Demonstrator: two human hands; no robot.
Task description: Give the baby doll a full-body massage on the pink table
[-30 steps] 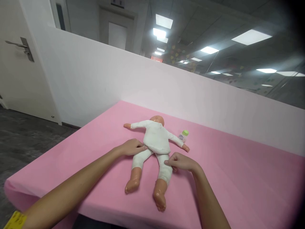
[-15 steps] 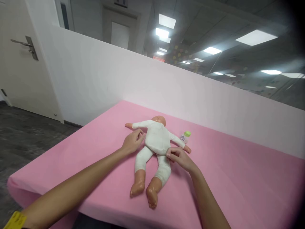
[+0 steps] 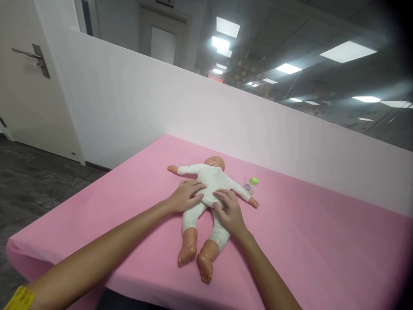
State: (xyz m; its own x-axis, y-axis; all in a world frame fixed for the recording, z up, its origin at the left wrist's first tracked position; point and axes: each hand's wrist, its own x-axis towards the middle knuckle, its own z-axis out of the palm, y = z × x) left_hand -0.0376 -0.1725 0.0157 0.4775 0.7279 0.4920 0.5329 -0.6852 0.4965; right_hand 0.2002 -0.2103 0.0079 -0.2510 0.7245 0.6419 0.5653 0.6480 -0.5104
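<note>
A baby doll with a white cloth body lies on its back on the pink-covered table, arms spread and brown plastic feet toward me. My left hand rests on the left side of its belly, fingers stretched out. On the belly's right side lies my right hand, its fingers apart and touching the cloth. Neither hand grips anything. Beside the doll's right-hand arm stands a small clear bottle with a green cap.
Behind the table runs a white partition wall. To the left is a door with a metal handle, above dark flooring. A yellow band shows on my left arm.
Both hands have moved inward from the doll's sides onto its belly. Their curled fingers have opened out flat. The bottle stays where it was.
</note>
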